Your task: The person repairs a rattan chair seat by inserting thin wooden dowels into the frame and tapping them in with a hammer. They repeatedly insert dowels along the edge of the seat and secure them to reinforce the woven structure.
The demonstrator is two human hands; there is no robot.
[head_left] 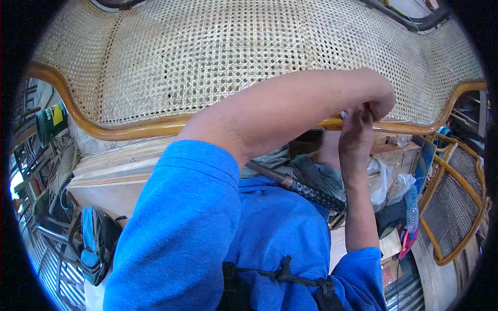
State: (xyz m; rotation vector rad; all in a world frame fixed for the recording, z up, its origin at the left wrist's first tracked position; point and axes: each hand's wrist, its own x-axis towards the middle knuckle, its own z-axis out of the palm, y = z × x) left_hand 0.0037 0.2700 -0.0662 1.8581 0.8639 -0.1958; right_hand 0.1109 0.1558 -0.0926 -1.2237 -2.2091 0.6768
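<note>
A large woven cane panel [233, 52] spreads across the top of the head view, edged on the near side by a curved, varnished wooden frame [124, 133]. Reaching across my body to the right, my left arm brings my left hand [381, 96] to the panel's near edge. Its fingers are curled downward and closed. Just below, my right hand [357, 127] comes up to meet it with bent, closed fingers at the frame. A small pale bit shows beside the right fingertips; what either hand pinches is mostly hidden.
A rod with a checkered dark grip [311, 194] lies across my lap. Wooden boards [119, 166] are stacked left, near a backpack [96, 246] and a green can [51, 123]. On the right are a plastic bottle [412, 207], clear bags [383, 181] and a smaller cane-backed frame [456, 181].
</note>
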